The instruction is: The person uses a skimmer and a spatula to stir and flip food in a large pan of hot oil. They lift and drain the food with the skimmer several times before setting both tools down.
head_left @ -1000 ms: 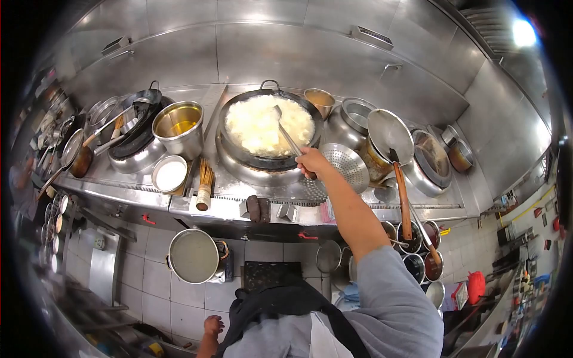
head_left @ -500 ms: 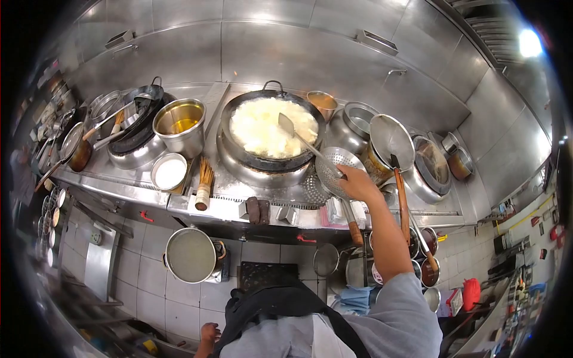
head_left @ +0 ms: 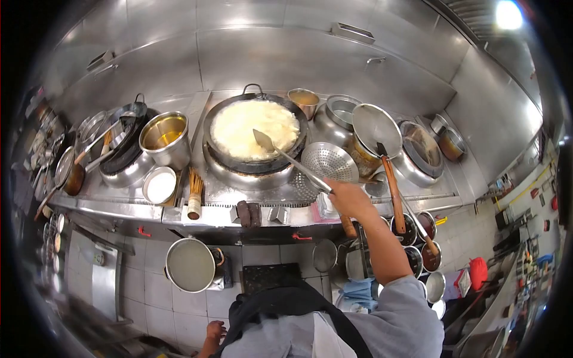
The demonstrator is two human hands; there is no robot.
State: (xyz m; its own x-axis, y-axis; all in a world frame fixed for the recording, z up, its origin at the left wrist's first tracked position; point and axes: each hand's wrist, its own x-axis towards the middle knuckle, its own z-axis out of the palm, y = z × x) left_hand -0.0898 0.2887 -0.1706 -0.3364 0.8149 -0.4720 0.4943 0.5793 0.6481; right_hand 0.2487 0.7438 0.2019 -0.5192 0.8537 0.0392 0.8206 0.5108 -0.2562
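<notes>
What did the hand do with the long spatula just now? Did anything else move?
The right hand pulled back from the wok toward the person's body, keeping its grip on the spatula. The blade slid from the middle of the frothy food to the near edge. The strainer, pots and left hand stayed put.

Bright overhead lamp (head_left: 508,13) at top right; soft glare on steel wall (head_left: 286,53). Strong fisheye bending, dark vignetted corners, edges soft.
</notes>
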